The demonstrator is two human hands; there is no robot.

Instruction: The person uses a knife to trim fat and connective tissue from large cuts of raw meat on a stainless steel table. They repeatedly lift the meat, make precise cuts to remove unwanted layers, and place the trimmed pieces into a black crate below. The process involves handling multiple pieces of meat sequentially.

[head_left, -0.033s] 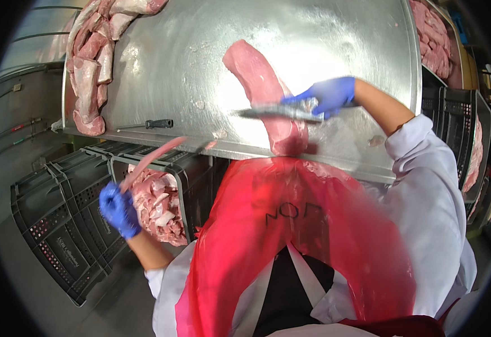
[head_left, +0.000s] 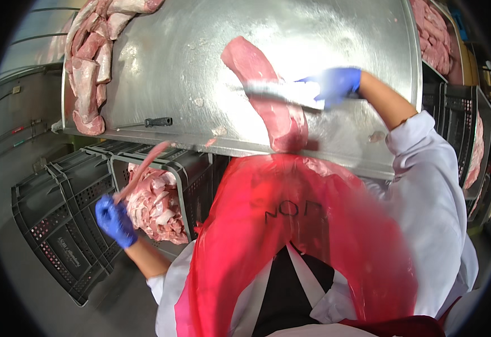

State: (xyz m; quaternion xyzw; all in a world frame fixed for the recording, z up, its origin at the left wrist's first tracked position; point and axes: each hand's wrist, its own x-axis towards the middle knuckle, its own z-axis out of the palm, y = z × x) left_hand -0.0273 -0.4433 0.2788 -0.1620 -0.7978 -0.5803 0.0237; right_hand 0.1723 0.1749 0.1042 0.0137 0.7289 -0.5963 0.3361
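My left hand [head_left: 116, 222], in a blue glove, grips one end of a thin strip of meat [head_left: 144, 171] beside a grey crate of meat trimmings [head_left: 158, 210]. My right hand [head_left: 338, 84], also gloved and blurred, is closed on a knife [head_left: 276, 92], whose blurred blade lies across a long pink piece of meat [head_left: 279, 126]. That piece lies lengthwise on the steel table [head_left: 178, 56], its near end at the front edge.
Long meat pieces [head_left: 88, 90] are piled along the table's left side. A black-handled tool [head_left: 156, 122] lies near the front edge. More meat [head_left: 430, 36] fills a container at upper right. Grey crates [head_left: 54, 224] stand at lower left, others [head_left: 453, 135] at right.
My right hand and the knife have moved slightly up and to the right. My left hand is a little lower and further left, with the strip swung along.
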